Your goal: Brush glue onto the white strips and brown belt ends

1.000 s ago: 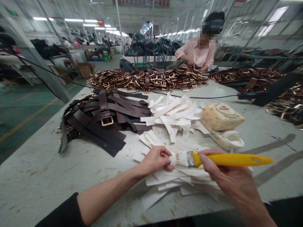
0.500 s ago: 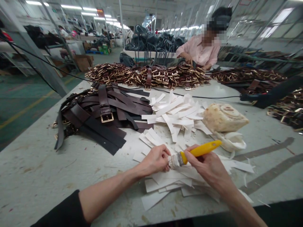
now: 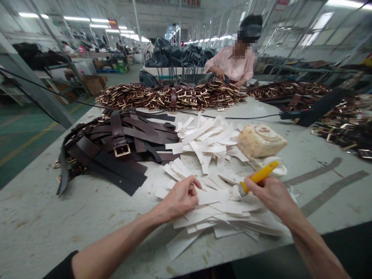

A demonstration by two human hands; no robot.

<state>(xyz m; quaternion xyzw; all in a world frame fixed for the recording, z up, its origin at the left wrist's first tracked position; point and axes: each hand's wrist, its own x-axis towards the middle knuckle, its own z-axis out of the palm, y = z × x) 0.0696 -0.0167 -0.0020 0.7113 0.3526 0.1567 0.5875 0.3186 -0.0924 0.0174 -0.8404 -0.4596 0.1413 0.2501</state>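
My right hand (image 3: 271, 193) is closed round the yellow handle of a paintbrush (image 3: 263, 173). Its whitish, coated bristles press on the right part of a white strip (image 3: 213, 197). At that strip's left end, my left hand (image 3: 184, 197) has its fingers curled and pinched on the strip. Under and around both hands lies a loose heap of similar white strips (image 3: 200, 224). Farther back is a second pile of white strips (image 3: 203, 135). Whether the strips are paper or another sheet material cannot be told.
Dark brown belts (image 3: 116, 131) with gold buckles lie at left. A long heap of buckled belts (image 3: 174, 97) spans the back. A stained cream blocky object (image 3: 261, 140) sits right of the strips. A black cable (image 3: 241, 117) crosses the table. Opposite stands a person in pink (image 3: 232, 64).
The brush has moved right along the strip, away from my left hand. My left hand keeps its hold at the strip's left end. The whole view has shifted slightly.
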